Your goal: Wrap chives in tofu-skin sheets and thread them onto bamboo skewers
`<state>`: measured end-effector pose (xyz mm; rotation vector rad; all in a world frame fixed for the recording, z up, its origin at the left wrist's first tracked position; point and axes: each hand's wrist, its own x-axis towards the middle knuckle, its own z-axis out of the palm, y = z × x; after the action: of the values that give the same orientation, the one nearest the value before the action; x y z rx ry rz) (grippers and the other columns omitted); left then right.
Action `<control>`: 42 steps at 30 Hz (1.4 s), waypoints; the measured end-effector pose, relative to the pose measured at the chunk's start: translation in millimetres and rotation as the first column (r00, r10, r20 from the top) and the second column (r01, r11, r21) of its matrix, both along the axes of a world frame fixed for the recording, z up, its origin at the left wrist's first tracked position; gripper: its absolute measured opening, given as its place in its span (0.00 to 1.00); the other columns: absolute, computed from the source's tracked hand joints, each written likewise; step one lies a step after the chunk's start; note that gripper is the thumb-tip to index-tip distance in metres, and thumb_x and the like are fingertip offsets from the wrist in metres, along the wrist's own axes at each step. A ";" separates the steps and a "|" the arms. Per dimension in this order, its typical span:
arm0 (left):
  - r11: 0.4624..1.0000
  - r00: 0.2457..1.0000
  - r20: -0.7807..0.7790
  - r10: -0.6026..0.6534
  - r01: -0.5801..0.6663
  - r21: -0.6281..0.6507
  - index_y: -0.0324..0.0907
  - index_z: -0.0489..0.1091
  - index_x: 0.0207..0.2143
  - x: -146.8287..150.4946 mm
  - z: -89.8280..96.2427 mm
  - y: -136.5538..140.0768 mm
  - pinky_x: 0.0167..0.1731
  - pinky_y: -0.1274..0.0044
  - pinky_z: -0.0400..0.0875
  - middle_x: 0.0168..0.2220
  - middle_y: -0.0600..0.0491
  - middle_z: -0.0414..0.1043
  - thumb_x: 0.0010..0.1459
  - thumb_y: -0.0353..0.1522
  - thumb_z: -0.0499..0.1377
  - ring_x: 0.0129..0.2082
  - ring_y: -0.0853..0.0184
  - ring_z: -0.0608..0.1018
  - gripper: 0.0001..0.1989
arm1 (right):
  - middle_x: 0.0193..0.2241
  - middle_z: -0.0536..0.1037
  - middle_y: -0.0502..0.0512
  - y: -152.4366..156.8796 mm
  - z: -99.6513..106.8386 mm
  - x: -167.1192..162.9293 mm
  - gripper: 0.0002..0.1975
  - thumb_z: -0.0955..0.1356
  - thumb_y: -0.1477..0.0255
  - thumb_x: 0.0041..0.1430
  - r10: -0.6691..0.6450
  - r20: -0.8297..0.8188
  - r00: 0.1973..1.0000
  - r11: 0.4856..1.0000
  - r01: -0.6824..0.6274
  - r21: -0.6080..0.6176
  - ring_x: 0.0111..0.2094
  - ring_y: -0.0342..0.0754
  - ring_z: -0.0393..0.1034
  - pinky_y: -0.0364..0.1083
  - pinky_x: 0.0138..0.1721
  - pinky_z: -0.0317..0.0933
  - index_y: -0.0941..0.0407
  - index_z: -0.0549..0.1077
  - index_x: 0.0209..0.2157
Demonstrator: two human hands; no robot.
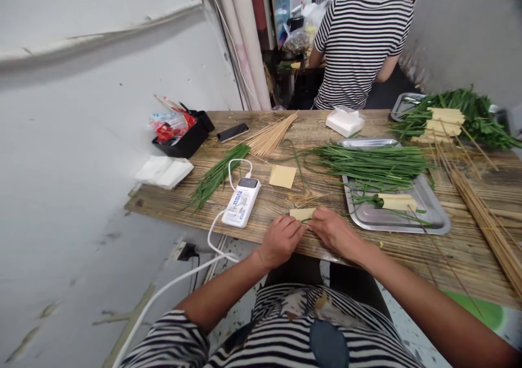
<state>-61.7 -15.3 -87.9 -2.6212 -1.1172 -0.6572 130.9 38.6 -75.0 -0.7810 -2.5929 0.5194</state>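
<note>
White power bank [243, 205], its blue print [238, 198] unreadable — just right of it my left hand [281, 239] and right hand [333, 231], fingers curled nearly closed, pinch a beige sheet [302, 213].

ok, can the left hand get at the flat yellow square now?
Probably yes: the flat yellow square lies just beyond the left hand, with bare tabletop between and nothing on top. That hand is busy with another yellow piece, so it'd likely have to let go first.
</note>
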 end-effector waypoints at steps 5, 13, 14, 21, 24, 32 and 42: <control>0.999 1.000 -0.005 0.025 -0.025 -0.037 0.37 0.67 0.44 -0.9 -4.1 0.7 0.39 0.70 0.63 0.38 0.47 0.72 0.66 0.29 0.45 0.40 0.63 0.70 0.13 | 0.25 0.67 0.53 0.7 -3.2 1.3 0.19 0.57 0.71 0.66 0.005 -0.010 1.000 0.999 -0.005 0.036 0.29 0.45 0.55 0.45 0.31 0.50 0.58 0.73 0.26; 0.987 0.999 0.030 0.013 -0.008 -0.161 0.37 0.69 0.44 -1.3 -8.7 7.8 0.39 0.71 0.64 0.37 0.48 0.72 0.66 0.30 0.46 0.39 0.65 0.70 0.13 | 0.32 0.68 0.54 -12.0 6.8 0.8 0.07 0.65 0.70 0.61 -0.147 0.175 0.973 0.966 0.103 0.238 0.35 0.48 0.56 0.46 0.35 0.50 0.57 0.73 0.32; 0.987 0.999 0.033 0.012 -0.007 -0.163 0.37 0.69 0.44 -1.2 -8.7 8.1 0.39 0.71 0.64 0.37 0.48 0.72 0.66 0.30 0.46 0.39 0.65 0.70 0.13 | 0.32 0.68 0.54 -14.2 6.9 0.3 0.06 0.65 0.70 0.61 -0.169 0.183 0.969 0.954 0.115 0.276 0.36 0.48 0.56 0.46 0.36 0.50 0.57 0.73 0.32; 0.993 0.999 0.031 0.023 -0.019 -0.116 0.37 0.69 0.42 -0.7 -7.2 7.4 0.38 0.72 0.62 0.35 0.49 0.72 0.66 0.30 0.48 0.38 0.65 0.70 0.12 | 0.31 0.69 0.55 -16.8 -0.3 -0.4 0.11 0.60 0.74 0.65 -0.116 0.211 0.971 0.953 0.050 0.298 0.35 0.48 0.57 0.47 0.37 0.49 0.58 0.72 0.33; 0.994 0.998 0.023 0.058 -0.055 -0.096 0.39 0.69 0.43 -0.9 -6.4 5.8 0.36 0.72 0.60 0.37 0.50 0.72 0.65 0.31 0.49 0.35 0.66 0.70 0.11 | 0.31 0.69 0.55 -11.8 1.8 0.5 0.12 0.59 0.75 0.66 -0.062 0.202 0.978 0.971 0.012 0.238 0.34 0.47 0.57 0.46 0.36 0.50 0.59 0.72 0.33; 0.998 1.000 0.008 0.025 -0.024 -0.052 0.39 0.68 0.44 -2.1 -2.4 1.8 0.42 0.69 0.60 0.40 0.48 0.72 0.66 0.29 0.45 0.41 0.65 0.71 0.13 | 0.26 0.67 0.53 6.1 7.5 -0.9 0.17 0.57 0.74 0.66 0.073 0.117 0.991 0.997 -0.076 0.026 0.29 0.45 0.55 0.45 0.32 0.49 0.58 0.70 0.26; 0.998 0.999 -0.047 0.005 -0.007 -0.060 0.36 0.68 0.44 1.5 -1.5 3.7 0.39 0.70 0.65 0.36 0.46 0.71 0.65 0.28 0.45 0.38 0.64 0.70 0.13 | 0.26 0.70 0.53 22.8 11.1 -2.0 0.14 0.61 0.75 0.63 0.163 0.125 0.979 0.984 -0.154 -0.085 0.30 0.44 0.60 0.43 0.32 0.52 0.59 0.70 0.23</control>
<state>-60.2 -11.6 -89.4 -2.6676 -1.1481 -0.5667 128.9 61.4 -63.9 -0.6551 -2.7880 0.6355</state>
